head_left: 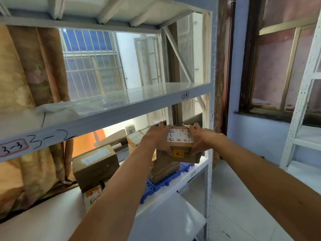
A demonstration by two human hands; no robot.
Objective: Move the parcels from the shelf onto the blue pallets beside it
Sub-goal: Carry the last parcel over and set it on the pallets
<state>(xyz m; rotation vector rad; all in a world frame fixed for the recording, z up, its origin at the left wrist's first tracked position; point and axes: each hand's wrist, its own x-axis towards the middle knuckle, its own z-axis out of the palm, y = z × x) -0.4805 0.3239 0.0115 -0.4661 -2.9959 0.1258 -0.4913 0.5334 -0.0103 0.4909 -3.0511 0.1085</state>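
Held parcel: a small brown cardboard parcel [180, 146] is at the right end of the rack's lower level, held between both hands with its long side across the view.
Its markings: a white shipping label [180, 136] with handwritten figures and barcodes covers the top, and a yellow-and-red sticker [178, 152] sits on the near face.
Left hand: the left hand [156, 139] grips the parcel's left end, fingers curled over the top edge and thumb down on the near face.
Right hand: the right hand [201, 139] grips the right end the same way (both bare forearms reach in from below).
Beneath it: a taller brown box [165, 168] stands directly under the parcel. Whether the parcel rests on it or is lifted just clear cannot be told.
Blue pallet: a blue plastic grid pallet [185, 168] lies on the lower board under that box, its edge showing on either side of the left forearm.
Other parcels: a large brown carton [94, 164] stands left of the forearm on a small white box [92, 194] with a yellow sticker. More small cartons [134, 140] lie farther back.
Rack: a white metal shelving rack [104, 119]. Its beam bears a "3-3" tag [13, 147], handwritten "3-2" and a "3-1" tag [185, 95].
Surroundings: a patterned curtain [20, 75] hangs at left, a barred window [92, 66] shows behind the rack, and a second white rack [302, 101] stands at right.
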